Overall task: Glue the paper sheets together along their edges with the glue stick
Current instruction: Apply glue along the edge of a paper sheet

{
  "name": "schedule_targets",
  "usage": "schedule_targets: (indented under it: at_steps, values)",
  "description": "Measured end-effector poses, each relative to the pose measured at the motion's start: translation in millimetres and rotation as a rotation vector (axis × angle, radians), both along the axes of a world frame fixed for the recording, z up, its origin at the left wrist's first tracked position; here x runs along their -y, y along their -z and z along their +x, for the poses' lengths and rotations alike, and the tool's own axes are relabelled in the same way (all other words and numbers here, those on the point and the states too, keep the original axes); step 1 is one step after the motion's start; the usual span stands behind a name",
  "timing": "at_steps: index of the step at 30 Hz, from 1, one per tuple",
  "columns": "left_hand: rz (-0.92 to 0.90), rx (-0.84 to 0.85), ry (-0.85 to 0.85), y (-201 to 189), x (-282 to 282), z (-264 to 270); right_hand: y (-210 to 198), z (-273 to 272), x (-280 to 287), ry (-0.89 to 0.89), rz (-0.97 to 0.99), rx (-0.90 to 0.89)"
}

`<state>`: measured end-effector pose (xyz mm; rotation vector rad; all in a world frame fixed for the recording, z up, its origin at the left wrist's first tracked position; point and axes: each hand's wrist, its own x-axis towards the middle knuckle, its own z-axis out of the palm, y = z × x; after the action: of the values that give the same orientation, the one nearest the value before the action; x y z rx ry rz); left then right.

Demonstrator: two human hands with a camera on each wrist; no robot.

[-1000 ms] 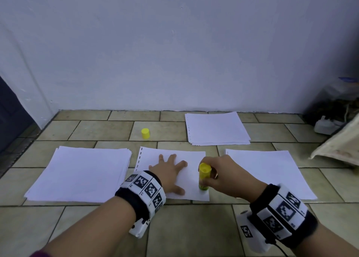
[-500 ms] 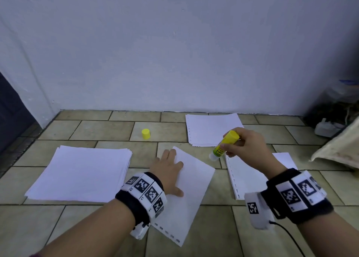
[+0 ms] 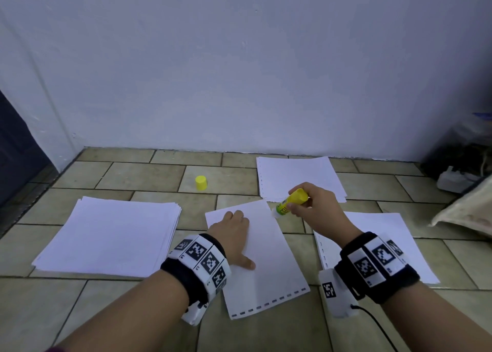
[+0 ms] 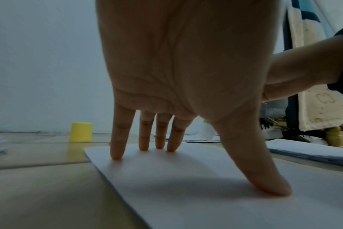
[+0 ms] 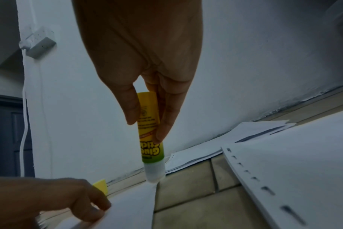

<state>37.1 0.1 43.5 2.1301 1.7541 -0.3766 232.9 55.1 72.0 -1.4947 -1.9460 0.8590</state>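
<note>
A single white sheet (image 3: 266,261) with a perforated near edge lies on the tiled floor, long side running away from me. My left hand (image 3: 234,234) presses flat on it with straight, spread fingers (image 4: 117,148). My right hand (image 3: 311,205) pinches the uncapped yellow glue stick (image 3: 290,201), tilted, its white tip (image 5: 154,173) at the sheet's far right corner. In the right wrist view thumb and fingers clasp the glue stick (image 5: 149,124). The yellow cap (image 3: 201,183) stands on the floor beyond, also seen as the cap (image 4: 80,131).
A thick paper stack (image 3: 106,234) lies at the left, another stack (image 3: 298,176) by the wall, and perforated sheets (image 3: 372,245) at the right. A cloth bag (image 3: 468,208) and cluttered items (image 3: 458,165) fill the right corner. A white wall runs behind.
The sheet has been turned from lying across to lying lengthwise under my left hand. My right hand lifted the glue stick off it, swung away, then came down to the far right corner.
</note>
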Motion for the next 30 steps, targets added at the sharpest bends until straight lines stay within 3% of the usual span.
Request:
schedule_targets:
  at_steps: [7, 15, 24, 30]
  values:
    - [-0.025, -0.002, 0.007, -2.9, -5.5, -1.3, 6.6, -26.6, -14.0, -0.065, 0.080, 0.065]
    - [-0.035, -0.017, 0.005, -3.6, -5.5, -1.8, 0.6, -43.3, -21.0, -0.123, 0.031, 0.187]
    - [-0.026, -0.036, 0.005, -1.8, -3.3, -3.5, -39.4, -26.0, 12.2, -0.400, -0.111, 0.570]
    - [-0.027, -0.092, 0.037, -1.3, -1.2, -3.5, -45.5, -16.3, 34.2, -0.506, -0.189, 0.715]
